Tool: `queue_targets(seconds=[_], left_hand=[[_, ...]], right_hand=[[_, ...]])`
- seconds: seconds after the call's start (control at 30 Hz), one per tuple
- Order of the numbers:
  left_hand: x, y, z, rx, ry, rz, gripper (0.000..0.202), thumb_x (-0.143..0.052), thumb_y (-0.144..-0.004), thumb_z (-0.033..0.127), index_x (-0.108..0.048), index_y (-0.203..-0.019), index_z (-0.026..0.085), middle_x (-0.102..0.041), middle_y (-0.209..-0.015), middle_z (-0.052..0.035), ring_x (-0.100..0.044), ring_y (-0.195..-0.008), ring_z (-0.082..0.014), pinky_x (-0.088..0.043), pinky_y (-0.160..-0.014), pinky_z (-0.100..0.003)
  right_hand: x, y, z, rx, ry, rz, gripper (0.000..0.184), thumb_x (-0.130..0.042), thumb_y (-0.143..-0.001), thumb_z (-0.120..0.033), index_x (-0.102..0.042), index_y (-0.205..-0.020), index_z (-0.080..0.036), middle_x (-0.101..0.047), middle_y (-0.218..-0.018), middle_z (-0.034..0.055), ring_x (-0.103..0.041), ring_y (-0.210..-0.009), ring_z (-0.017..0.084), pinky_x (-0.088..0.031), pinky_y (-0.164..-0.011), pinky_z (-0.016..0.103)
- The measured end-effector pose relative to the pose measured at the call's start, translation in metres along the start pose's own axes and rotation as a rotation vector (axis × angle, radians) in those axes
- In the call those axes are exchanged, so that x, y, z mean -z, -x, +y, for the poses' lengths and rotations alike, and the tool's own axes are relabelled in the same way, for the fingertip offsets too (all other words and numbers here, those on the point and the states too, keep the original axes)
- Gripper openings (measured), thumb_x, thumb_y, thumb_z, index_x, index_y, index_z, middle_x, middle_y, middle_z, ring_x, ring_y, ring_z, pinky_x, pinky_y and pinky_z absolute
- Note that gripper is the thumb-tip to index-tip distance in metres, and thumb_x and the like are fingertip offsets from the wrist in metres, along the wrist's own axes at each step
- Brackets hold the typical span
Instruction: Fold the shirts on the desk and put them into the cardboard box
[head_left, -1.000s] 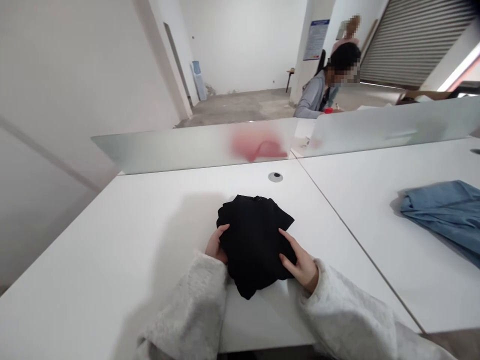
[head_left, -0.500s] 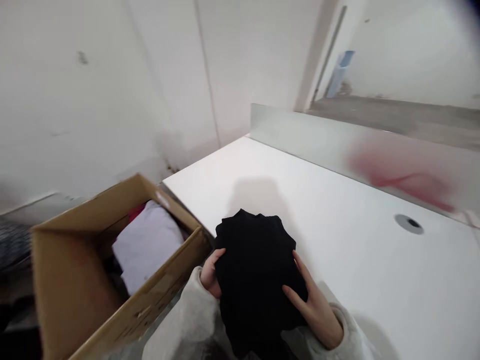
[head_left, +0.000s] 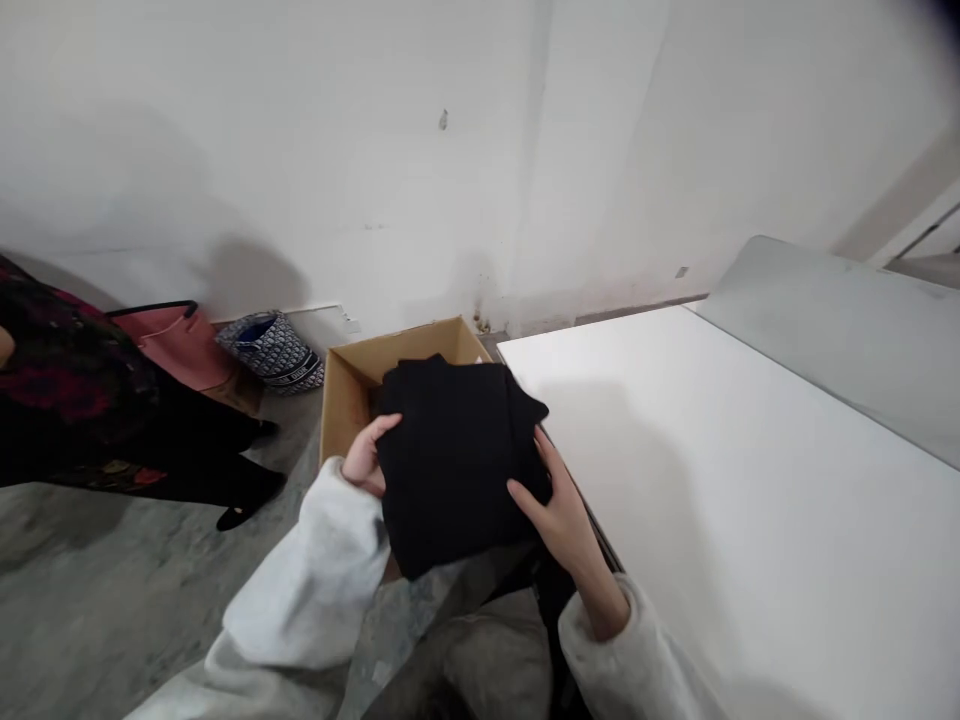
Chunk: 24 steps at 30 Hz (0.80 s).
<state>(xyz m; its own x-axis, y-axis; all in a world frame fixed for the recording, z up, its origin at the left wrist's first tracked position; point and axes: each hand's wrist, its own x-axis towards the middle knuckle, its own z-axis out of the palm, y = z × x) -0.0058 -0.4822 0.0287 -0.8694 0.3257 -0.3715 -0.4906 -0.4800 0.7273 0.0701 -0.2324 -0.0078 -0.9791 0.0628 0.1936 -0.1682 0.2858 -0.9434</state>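
Note:
A folded black garment point(head_left: 457, 455) is held up between both of my hands; its exact kind cannot be made out. My left hand point(head_left: 367, 455) grips its left edge, thumb on top and the other fingers mostly hidden beneath. On the right edge, my right hand point(head_left: 559, 505) is closed round the cloth, with the thumb lying over the top. Just behind and under the garment stands an open cardboard box point(head_left: 416, 345), whose inside is largely covered by the black cloth.
To the right is a white table point(head_left: 712, 450) with a low panel point(head_left: 840, 330) along its far side. At left stands a person point(head_left: 97, 400) in dark flowered clothes. A pink bag point(head_left: 180, 345) and a patterned bag point(head_left: 281, 355) sit by the wall.
The view has swung left. Both hands have carried the black garment from over the white table to over the cardboard box. The person and the bags have come into view.

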Motion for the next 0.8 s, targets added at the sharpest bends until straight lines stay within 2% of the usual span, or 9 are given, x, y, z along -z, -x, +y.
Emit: queue_targets(seconds=[0.13, 0.23, 0.3, 0.37, 0.47, 0.53, 0.6, 0.7, 0.8], left_hand=[[0.028, -0.034, 0.055, -0.150, -0.038, 0.155, 0.031, -0.056, -0.077, 0.034, -0.069, -0.092, 0.011, -0.072, -0.070, -0.0057, -0.069, -0.070, -0.0221, -0.057, -0.067, -0.032], [0.056, -0.070, 0.066, -0.246, -0.263, 0.238, 0.041, -0.051, -0.081, 0.038, -0.064, -0.107, 0.009, -0.072, -0.080, -0.0087, -0.069, -0.078, -0.0229, -0.056, -0.073, -0.033], [0.074, -0.093, 0.056, -0.266, -0.620, 0.334, 0.048, -0.047, -0.084, 0.037, -0.055, -0.121, 0.008, -0.071, -0.090, -0.0118, -0.068, -0.086, -0.0235, -0.055, -0.078, -0.036], [0.092, -0.111, 0.037, -0.247, -0.963, 0.408, 0.057, -0.049, -0.084, 0.034, -0.042, -0.134, 0.008, -0.068, -0.105, -0.0155, -0.066, -0.096, -0.0246, -0.052, -0.084, -0.038], [0.112, -0.126, 0.007, -0.204, -1.199, 0.358, 0.068, -0.057, -0.079, 0.024, -0.031, -0.141, 0.009, -0.055, -0.129, -0.0196, -0.056, -0.116, -0.0252, -0.045, -0.096, -0.037], [0.121, -0.129, -0.007, -0.166, -1.358, 0.275, 0.067, -0.058, -0.078, 0.022, -0.034, -0.140, 0.013, -0.050, -0.136, -0.0164, -0.050, -0.123, -0.0239, -0.039, -0.102, -0.034], [0.128, -0.131, -0.016, -0.101, -1.524, 0.186, 0.062, -0.060, -0.076, 0.021, -0.043, -0.135, 0.018, -0.052, -0.135, -0.0126, -0.048, -0.125, -0.0253, -0.037, -0.104, -0.035], [0.138, -0.132, -0.027, 0.031, -1.747, 0.058, 0.052, -0.064, -0.071, 0.020, -0.057, -0.122, 0.020, -0.063, -0.122, -0.0106, -0.055, -0.117, -0.0291, -0.041, -0.098, -0.037], [0.146, -0.132, -0.037, 0.114, -1.914, -0.051, 0.044, -0.063, -0.073, 0.021, -0.062, -0.117, 0.021, -0.068, -0.111, -0.0093, -0.062, -0.107, -0.0282, -0.046, -0.091, -0.036]], right_hand=[[-0.041, -0.068, -0.013, 0.178, 0.012, 0.003, 0.066, -0.055, -0.084, -0.033, -0.029, -0.144, -0.023, -0.035, -0.148, 0.0069, -0.032, -0.136, 0.022, -0.031, -0.110, 0.040], [-0.068, -0.104, -0.002, 0.290, 0.098, 0.026, 0.062, -0.049, -0.086, -0.028, -0.028, -0.144, -0.022, -0.036, -0.146, 0.0074, -0.031, -0.136, 0.021, -0.029, -0.111, 0.039], [-0.083, -0.117, 0.017, 0.237, 0.295, -0.044, 0.065, -0.044, -0.087, -0.024, -0.020, -0.147, -0.019, -0.029, -0.150, 0.0106, -0.028, -0.137, 0.021, -0.029, -0.110, 0.039], [-0.094, -0.123, 0.041, 0.051, 0.585, -0.248, 0.071, -0.044, -0.086, -0.021, -0.010, -0.148, -0.013, -0.018, -0.152, 0.0190, -0.034, -0.134, 0.025, -0.035, -0.105, 0.040], [-0.103, -0.121, 0.074, -0.166, 0.835, -0.572, 0.077, -0.057, -0.076, -0.015, -0.024, -0.145, -0.008, -0.022, -0.147, 0.0294, -0.054, -0.117, 0.033, -0.045, -0.091, 0.042], [-0.104, -0.117, 0.088, -0.146, 0.833, -0.680, 0.070, -0.062, -0.071, -0.013, -0.041, -0.138, -0.012, -0.038, -0.142, 0.0248, -0.057, -0.111, 0.032, -0.046, -0.090, 0.041], [-0.104, -0.112, 0.093, -0.098, 0.831, -0.743, 0.060, -0.058, -0.076, -0.016, -0.047, -0.134, -0.017, -0.047, -0.137, 0.0180, -0.055, -0.116, 0.029, -0.044, -0.093, 0.038], [-0.103, -0.108, 0.095, -0.056, 0.853, -0.787, 0.050, -0.051, -0.081, -0.016, -0.050, -0.131, -0.015, -0.051, -0.133, 0.0162, -0.052, -0.119, 0.027, -0.041, -0.096, 0.038], [-0.101, -0.105, 0.097, -0.032, 0.875, -0.800, 0.046, -0.049, -0.082, -0.016, -0.052, -0.128, -0.015, -0.051, -0.132, 0.0158, -0.052, -0.119, 0.025, -0.041, -0.097, 0.037]])
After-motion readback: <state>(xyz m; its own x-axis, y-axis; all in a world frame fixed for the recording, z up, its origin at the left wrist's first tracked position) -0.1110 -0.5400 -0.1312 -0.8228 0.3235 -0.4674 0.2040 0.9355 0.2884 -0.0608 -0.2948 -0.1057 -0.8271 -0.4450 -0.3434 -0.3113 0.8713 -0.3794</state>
